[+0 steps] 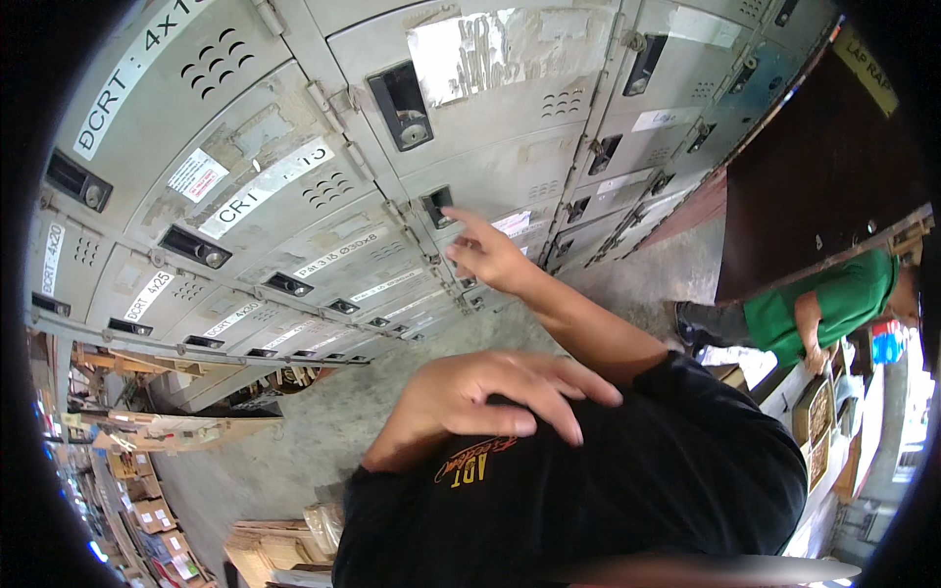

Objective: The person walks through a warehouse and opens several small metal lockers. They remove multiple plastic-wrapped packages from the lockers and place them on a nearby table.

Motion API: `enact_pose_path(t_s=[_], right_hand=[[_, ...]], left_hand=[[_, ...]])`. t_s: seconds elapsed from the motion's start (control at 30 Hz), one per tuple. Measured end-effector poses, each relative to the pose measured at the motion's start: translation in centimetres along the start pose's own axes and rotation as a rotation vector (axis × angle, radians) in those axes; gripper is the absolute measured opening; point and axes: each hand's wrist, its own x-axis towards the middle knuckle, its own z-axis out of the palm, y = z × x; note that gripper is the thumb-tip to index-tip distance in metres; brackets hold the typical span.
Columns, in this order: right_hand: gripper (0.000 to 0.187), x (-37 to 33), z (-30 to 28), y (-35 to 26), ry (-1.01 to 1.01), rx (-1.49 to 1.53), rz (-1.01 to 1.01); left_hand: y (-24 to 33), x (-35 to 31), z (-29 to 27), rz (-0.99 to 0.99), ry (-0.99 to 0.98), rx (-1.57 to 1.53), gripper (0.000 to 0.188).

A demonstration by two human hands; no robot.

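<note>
My right hand [492, 257] reaches up to a grey metal locker door [490, 186]. Its index finger is stretched toward the black recessed handle [437, 208] and seems to touch the edge; the other fingers are apart with nothing in them. My left hand [495, 387] hovers in front of my black shirt [608, 480], fingers loosely spread and holding nothing. Just above the reached-for handle, a larger locker door carries a black handle with a keyhole [400, 106] and a torn silvery sheet [505, 54]. All the locker doors nearby look closed.
More grey locker doors with white label strips [272, 186] spread to the left. At right, a person in a green shirt [833, 304] stands by a bench under a dark brown panel [814, 167]. Cardboard boxes [157, 514] and flat cardboard [270, 549] lie lower left on the concrete floor [225, 461].
</note>
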Motion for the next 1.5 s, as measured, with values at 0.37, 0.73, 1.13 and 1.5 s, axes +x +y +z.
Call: enact_pose_path(t_s=[0.37,0.73,1.13,1.5], right_hand=[[0.030,-4.1,3.1,1.5,0.302,-0.337,-0.254],[0.040,-6.7,2.7,1.1,0.490,-0.364,-0.236],[0.037,-12.8,-0.4,2.0,0.540,-0.522,-0.271],[0.041,-15.4,-1.6,2.6,0.609,-0.433,-0.349]], left_hand=[[-6.7,-16.3,-1.1,-0.819,0.739,0.837,0.035],[-4.8,-12.0,-5.1,-0.864,0.422,0.740,0.019],[-6.6,-13.2,-6.7,-0.820,0.507,0.697,0.016],[-5.8,-9.5,-8.5,-0.974,0.277,0.669,0.016]])
